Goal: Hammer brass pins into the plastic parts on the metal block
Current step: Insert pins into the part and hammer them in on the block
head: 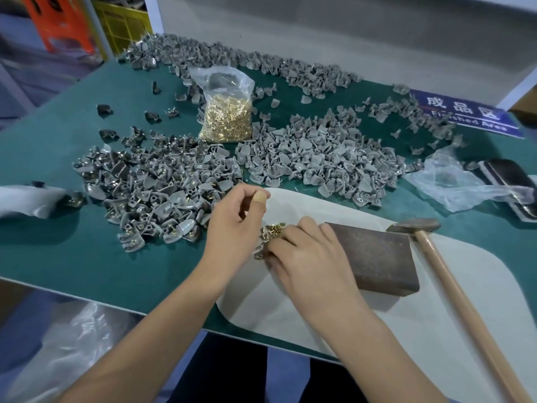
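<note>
Green mat (pixel 87 257), grey parts (pixel 162 193) heaped beyond; left hand (pixel 232 225) curled, contents unclear, right hand (pixel 305 251) fingering loose pins (pixel 274 228) beside block (pixel 374 254), hammer (pixel 418 228) idle; risk: scattered pins.

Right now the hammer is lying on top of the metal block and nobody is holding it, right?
Not quite. The hammer lies on the table beside the metal block, on its right, not on top. The head view shows it. Nobody is holding it, that part is right.
</note>
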Motion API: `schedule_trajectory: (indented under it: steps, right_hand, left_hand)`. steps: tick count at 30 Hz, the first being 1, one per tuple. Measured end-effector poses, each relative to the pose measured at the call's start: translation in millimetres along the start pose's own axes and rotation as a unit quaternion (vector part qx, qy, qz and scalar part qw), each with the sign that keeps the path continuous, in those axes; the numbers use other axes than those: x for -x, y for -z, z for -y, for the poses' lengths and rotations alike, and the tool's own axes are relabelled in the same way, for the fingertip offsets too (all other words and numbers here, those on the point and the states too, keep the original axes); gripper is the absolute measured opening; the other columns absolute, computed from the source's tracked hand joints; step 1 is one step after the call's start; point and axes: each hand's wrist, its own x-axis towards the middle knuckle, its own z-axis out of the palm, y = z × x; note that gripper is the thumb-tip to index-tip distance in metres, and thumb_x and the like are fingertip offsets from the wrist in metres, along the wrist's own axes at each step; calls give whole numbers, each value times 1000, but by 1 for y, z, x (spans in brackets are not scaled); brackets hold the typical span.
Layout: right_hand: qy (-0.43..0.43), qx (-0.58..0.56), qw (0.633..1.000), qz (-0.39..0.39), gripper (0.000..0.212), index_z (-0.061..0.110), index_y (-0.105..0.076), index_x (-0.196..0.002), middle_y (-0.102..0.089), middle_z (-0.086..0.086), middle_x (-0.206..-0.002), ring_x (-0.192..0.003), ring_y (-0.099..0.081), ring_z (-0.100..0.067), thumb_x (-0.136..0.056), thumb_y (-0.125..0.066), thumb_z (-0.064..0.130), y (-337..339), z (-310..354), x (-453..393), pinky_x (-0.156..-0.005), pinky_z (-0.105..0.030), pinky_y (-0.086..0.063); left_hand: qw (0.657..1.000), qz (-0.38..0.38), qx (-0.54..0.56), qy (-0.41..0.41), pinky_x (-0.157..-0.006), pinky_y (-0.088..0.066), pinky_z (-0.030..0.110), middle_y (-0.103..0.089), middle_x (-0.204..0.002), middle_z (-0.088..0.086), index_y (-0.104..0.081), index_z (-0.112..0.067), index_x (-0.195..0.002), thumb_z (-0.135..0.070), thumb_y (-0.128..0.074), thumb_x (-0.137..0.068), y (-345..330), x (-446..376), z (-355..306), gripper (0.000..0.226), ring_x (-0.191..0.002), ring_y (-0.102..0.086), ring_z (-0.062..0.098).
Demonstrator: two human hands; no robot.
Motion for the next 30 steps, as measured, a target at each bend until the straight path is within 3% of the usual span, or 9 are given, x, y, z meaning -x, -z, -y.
schedule_trajectory:
  steps: [6,10,13,15,17,20,23,25,30]
  right_hand:
    - [-18,-43,999,12,10,26,-74,-88,-66,7,-88,-91,-60,-24,-91,-69,33,4,0,2,-80,-37,-46]
    - [-55,-146,988,-7,3,24,-67,-89,-62,9,-90,-90,-54,-20,-88,-66,26,13,-7,5,-83,-36,-42]
    - [-102,-206,972,-44,3,22,-62,-87,-58,14,-85,-84,-53,-14,-85,-64,22,20,-25,0,-79,-37,-45]
    - [-136,-241,959,-61,8,26,-58,-85,-53,19,-80,-79,-49,-6,-85,-64,21,23,-39,-4,-72,-31,-42]
    - [-163,-286,942,-71,8,33,-55,-84,-55,18,-81,-82,-53,-6,-84,-60,27,26,-52,-11,-69,-27,-44]
    - [-167,-314,930,-88,2,36,-55,-83,-60,16,-88,-84,-58,-9,-84,-53,37,28,-67,-26,-69,-26,-47]
    - [-160,-322,929,-88,8,35,-58,-83,-62,15,-85,-80,-59,-9,-87,-60,28,27,-76,-45,-66,-23,-48]
    - [-164,-315,931,-82,14,36,-58,-82,-63,17,-84,-78,-59,-9,-88,-63,24,26,-81,-52,-65,-24,-48]
    - [-166,-344,922,-54,8,34,-63,-86,-65,17,-85,-77,-62,-7,-88,-62,27,13,-85,-61,-68,-36,-55]
  left_hand:
    - [1000,5,-4,-10,-67,-50,19,-67,-85,-14,-65,-33,-93,-25,-55,-102,-2,-1,0,16,-78,-64,6]
    - [1000,7,-22,-19,-75,-52,25,-67,-89,-15,-65,-33,-96,-23,-57,-102,-2,-2,-2,14,-84,-64,7]
    - [992,26,-114,-42,-77,-51,25,-66,-90,-20,-63,-39,-99,-26,-60,-99,6,-18,-9,13,-86,-60,4]
    - [947,1,-299,-115,-86,-49,32,-64,-96,-21,-65,-34,-104,-28,-62,-96,16,-32,-11,10,-95,-54,6]
    - [900,-17,-405,-162,-92,-41,36,-64,-103,-13,-66,-31,-107,-31,-65,-93,27,-44,-12,14,-105,-51,13]
    - [858,24,-498,-125,-105,-34,42,-60,-123,-4,-62,-28,-124,-40,-64,-92,34,-56,-9,35,-126,-44,22]
    - [811,75,-573,-94,-117,-25,45,-47,-146,-1,-45,-27,-143,-55,-51,-94,38,-62,0,57,-141,-33,25]
    - [803,79,-584,-87,-119,-22,45,-43,-151,-1,-39,-28,-148,-61,-44,-94,39,-63,4,63,-144,-32,25]
    - [798,35,-595,-85,-116,-29,50,-48,-145,9,-45,-17,-143,-58,-50,-88,35,-71,5,68,-139,-40,32]
